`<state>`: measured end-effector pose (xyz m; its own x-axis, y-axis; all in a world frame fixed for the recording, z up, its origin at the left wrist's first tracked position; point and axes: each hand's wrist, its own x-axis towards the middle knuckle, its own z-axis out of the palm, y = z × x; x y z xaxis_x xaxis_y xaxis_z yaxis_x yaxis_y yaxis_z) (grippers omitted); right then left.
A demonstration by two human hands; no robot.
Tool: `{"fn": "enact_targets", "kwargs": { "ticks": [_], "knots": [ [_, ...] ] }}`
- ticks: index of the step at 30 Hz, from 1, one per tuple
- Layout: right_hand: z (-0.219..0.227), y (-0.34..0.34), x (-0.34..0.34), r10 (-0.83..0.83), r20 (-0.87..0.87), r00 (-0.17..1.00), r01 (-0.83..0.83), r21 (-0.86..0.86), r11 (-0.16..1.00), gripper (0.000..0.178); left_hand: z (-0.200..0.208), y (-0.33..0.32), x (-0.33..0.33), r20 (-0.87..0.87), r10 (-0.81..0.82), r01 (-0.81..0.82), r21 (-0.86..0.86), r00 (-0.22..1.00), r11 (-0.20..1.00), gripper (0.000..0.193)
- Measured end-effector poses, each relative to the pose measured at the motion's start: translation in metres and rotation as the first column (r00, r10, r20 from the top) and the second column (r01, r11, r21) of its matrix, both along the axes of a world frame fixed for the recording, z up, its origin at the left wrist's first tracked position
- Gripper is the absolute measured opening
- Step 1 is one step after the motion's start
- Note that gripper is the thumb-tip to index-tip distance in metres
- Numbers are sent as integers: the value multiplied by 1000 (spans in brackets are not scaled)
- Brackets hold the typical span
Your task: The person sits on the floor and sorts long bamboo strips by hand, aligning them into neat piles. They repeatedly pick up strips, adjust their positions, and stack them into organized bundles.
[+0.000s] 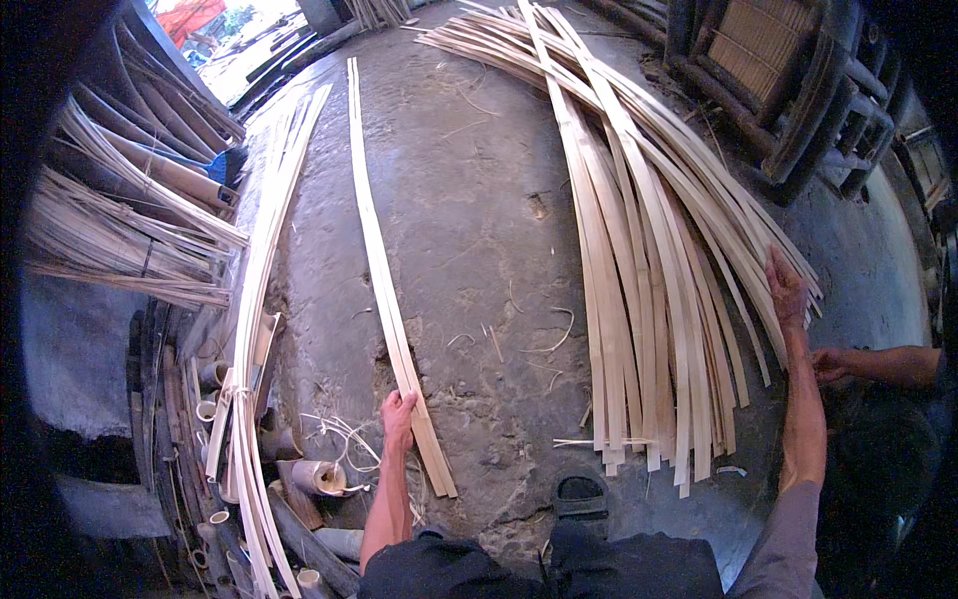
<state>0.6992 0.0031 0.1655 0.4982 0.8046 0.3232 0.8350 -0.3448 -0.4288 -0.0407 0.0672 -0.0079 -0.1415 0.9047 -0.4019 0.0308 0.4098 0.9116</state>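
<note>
My left hand [398, 414] is closed around the near part of a narrow pair of pale bamboo strips [371, 235], which lie side by side along the floor and reach far ahead. Out to the right, my right hand [786, 285] grips the near ends of bamboo strips [689, 165] that slant across a wide pile. Beneath them, more long bamboo strips [624, 329] fan toward me, their cut ends uneven. Part of my right fingers' hold is hidden by the hand itself.
Another person's hand [830, 364] comes in from the right, just behind my right forearm. A tied bundle of strips [261, 260] stretches along the left, beside bamboo tubes [319, 477]. Dark bamboo furniture [788, 90] stands at the far right. Shavings litter the concrete floor [479, 250].
</note>
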Motion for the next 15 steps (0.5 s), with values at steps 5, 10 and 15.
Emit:
{"fn": "enact_targets", "kwargs": {
  "ticks": [5,10,15],
  "knots": [
    [13,-7,-3,-73,-35,997,65,-200,978,41,6,-4,-3,16,25,-25,-29,1000,999,21],
    [17,-12,31,70,-27,997,-62,214,975,42,0,-3,-3,38,30,-29,-23,999,999,22],
    [1,-36,85,3,212,977,33,-167,985,42,0,-1,-1,20,-5,6,-38,1000,999,25]
  ]
}}
